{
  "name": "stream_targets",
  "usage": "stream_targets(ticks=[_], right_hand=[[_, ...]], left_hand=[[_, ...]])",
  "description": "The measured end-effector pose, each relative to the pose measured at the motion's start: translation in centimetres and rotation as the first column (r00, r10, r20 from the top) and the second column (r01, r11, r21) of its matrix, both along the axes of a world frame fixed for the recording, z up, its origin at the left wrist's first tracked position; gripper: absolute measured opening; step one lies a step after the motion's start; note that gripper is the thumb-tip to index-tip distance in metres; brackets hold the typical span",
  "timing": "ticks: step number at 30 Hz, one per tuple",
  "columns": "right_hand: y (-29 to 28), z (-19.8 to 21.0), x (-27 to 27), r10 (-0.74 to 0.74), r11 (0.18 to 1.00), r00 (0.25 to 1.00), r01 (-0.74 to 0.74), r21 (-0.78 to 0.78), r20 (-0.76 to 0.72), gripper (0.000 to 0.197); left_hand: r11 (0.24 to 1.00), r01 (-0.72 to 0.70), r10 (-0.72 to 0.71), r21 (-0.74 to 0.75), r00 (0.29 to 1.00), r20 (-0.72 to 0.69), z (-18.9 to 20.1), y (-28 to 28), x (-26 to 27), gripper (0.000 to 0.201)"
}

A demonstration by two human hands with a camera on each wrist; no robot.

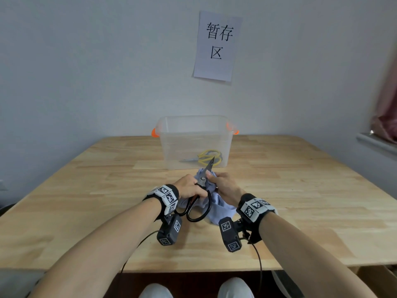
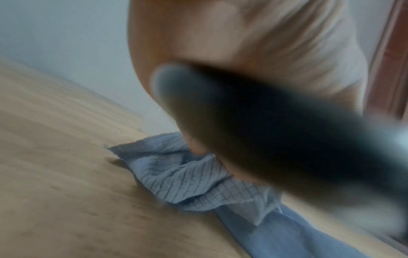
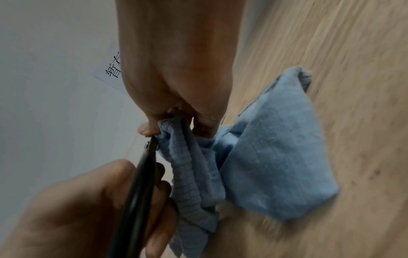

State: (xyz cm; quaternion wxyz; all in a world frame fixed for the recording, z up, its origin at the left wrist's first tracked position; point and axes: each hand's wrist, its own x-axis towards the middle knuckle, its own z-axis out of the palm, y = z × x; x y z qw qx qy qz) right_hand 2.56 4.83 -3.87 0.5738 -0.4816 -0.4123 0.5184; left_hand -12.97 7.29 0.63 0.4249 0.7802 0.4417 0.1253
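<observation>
Black-handled scissors [image 1: 202,182] are gripped by the left hand [image 1: 189,187] over the wooden table [image 1: 300,190], a blue cloth [image 1: 219,203] pinched round their blades by the right hand [image 1: 224,186], whose fingers [image 3: 207,120] could be cut should the cloth slip.

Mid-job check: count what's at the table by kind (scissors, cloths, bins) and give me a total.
Scissors: 2 (black scissors, yellow scissors)
Cloths: 1 (blue cloth)
Bins: 1 (clear bin)
Total: 4
</observation>
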Motion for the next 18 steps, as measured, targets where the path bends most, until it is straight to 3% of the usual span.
stream_targets(ticks=[8,18], right_hand=[[0.7,-0.8,0.2,-0.196,0.980,0.964,0.197,0.012,0.180,0.029],[1.8,0.2,0.8,-0.355,0.934,0.880,0.343,0.095,0.316,0.048]], left_hand=[[1.000,-0.010,0.010,0.029,1.000,-0.007,-0.4,-0.2,0.4,0.024],[0.991,0.028,-0.018,0.127,0.997,-0.080,-0.3,0.0,0.7,0.039]])
